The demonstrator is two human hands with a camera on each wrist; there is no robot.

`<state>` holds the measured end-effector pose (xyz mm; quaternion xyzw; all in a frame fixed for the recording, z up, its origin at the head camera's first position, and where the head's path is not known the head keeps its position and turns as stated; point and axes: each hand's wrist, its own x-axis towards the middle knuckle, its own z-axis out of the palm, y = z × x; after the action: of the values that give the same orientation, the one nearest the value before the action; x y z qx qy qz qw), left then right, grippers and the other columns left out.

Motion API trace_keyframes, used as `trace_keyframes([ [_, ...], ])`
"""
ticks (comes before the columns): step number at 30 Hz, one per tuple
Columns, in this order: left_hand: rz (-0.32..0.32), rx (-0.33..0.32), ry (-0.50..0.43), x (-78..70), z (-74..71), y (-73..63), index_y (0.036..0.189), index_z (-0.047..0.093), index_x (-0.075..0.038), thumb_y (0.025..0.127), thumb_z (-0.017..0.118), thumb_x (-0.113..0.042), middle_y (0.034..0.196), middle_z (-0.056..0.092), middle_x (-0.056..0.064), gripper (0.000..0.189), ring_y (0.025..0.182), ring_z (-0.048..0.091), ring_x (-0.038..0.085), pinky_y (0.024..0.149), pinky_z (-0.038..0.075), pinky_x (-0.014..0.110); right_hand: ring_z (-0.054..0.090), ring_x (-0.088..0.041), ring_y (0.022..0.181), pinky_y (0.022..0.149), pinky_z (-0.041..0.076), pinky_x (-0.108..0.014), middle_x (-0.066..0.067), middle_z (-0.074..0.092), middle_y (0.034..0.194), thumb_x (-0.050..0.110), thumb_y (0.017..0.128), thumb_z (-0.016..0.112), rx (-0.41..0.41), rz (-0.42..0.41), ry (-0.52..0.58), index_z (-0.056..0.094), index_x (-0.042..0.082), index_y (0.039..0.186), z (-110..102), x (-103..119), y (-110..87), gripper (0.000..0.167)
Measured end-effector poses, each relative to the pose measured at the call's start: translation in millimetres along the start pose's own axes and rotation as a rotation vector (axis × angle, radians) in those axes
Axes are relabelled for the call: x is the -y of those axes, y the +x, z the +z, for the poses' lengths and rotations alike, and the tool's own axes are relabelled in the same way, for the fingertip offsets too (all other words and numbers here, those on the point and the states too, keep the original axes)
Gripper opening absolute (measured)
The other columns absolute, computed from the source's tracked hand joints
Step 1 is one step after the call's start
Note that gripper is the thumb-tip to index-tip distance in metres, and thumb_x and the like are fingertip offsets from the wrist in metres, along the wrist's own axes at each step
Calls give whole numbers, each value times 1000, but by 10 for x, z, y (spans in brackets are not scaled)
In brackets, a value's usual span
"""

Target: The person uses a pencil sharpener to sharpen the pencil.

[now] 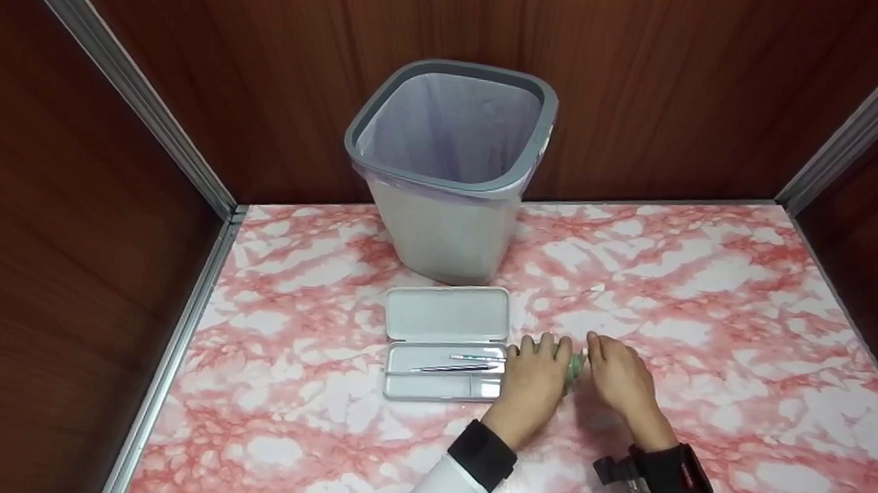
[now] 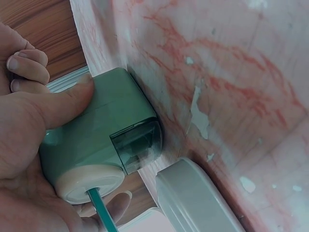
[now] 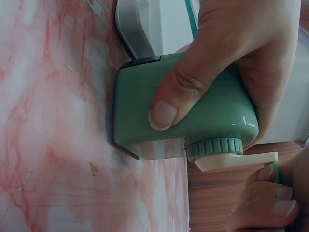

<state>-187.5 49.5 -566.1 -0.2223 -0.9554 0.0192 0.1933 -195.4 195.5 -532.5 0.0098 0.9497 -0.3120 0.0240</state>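
Observation:
In the head view, my left hand [image 1: 534,383] grips a green crank pencil sharpener [image 2: 104,108], its thumb across the body. A teal pencil [image 2: 100,209] sticks into the sharpener's cream-coloured front ring. My right hand [image 1: 622,376] is at the opposite end, fingers curled at the small green knob of the cream crank handle [image 3: 246,159]. A clear shavings drawer [image 2: 140,147] shows low on the sharpener's front. Left of the hands lies an open pale grey pencil case [image 1: 447,314], with a dark slim pen or pencil [image 1: 451,368] over its tray.
A waste bin [image 1: 440,231] with a grey rim and a purple-tinted liner stands behind the pencil case. Wood-pattern panels [image 1: 642,99] enclose the back and sides. White flecks dot the red-and-white marbled table [image 1: 288,404].

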Motion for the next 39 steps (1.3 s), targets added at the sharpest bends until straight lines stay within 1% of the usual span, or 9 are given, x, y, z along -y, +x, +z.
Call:
trace_keyframes([
  [6,3,9,-7,5,10,4,124,56,-20,75,76,-45,106,57,0,59,87,54,21,65,42,34,51,-27,64,60,39,-43,-7,49,66,32,106,31,-10,-8,12,52,8,74,24,-24,81,45],
  [11,0,67,-17,11,13,5,127,54,-20,69,79,-52,109,55,0,71,90,53,22,67,41,35,48,-26,63,60,38,-43,-6,47,66,32,106,32,6,-19,-7,50,9,75,35,-40,143,43],
  [16,-10,101,-22,28,0,14,130,53,-19,71,78,-53,112,54,1,73,93,53,22,70,42,35,49,-26,63,59,38,-42,-7,48,66,34,105,31,48,-29,-27,50,9,75,19,-34,195,44],
  [19,-8,87,-19,30,-4,12,130,54,-19,72,78,-51,112,55,1,70,93,54,23,70,42,36,55,-33,68,61,41,-47,-11,54,71,34,105,30,53,-32,-41,52,8,77,38,-51,237,45],
  [21,-3,68,-16,25,0,7,130,55,-19,73,77,-49,111,56,1,67,92,54,22,69,42,36,60,-40,77,64,43,-51,-17,59,79,34,106,30,54,-29,-49,54,6,79,67,-79,269,45],
  [24,-2,49,-17,9,4,-4,128,55,-19,73,77,-48,109,56,1,65,91,54,22,68,41,36,61,-48,89,69,44,-57,-23,63,91,32,105,30,68,-25,-60,57,4,82,129,-141,302,45],
  [31,-1,51,-34,-8,-6,-16,128,54,-18,69,79,-52,109,56,1,73,90,54,22,68,41,35,56,-50,104,87,42,-59,-30,61,111,24,105,34,191,-46,-28,64,-8,104,273,-323,268,43],
  [34,-3,49,-37,1,-10,-12,127,54,-18,68,80,-53,109,56,0,74,90,54,22,68,41,35,58,-48,103,85,43,-58,-28,62,109,25,105,35,216,-30,2,65,-6,102,306,-361,245,43],
  [39,-13,61,-47,6,0,-7,127,53,-18,67,81,-53,109,55,0,74,91,54,22,68,41,35,60,-48,97,78,45,-59,-26,64,102,25,104,36,202,-8,-14,66,-3,95,327,-357,213,41],
])
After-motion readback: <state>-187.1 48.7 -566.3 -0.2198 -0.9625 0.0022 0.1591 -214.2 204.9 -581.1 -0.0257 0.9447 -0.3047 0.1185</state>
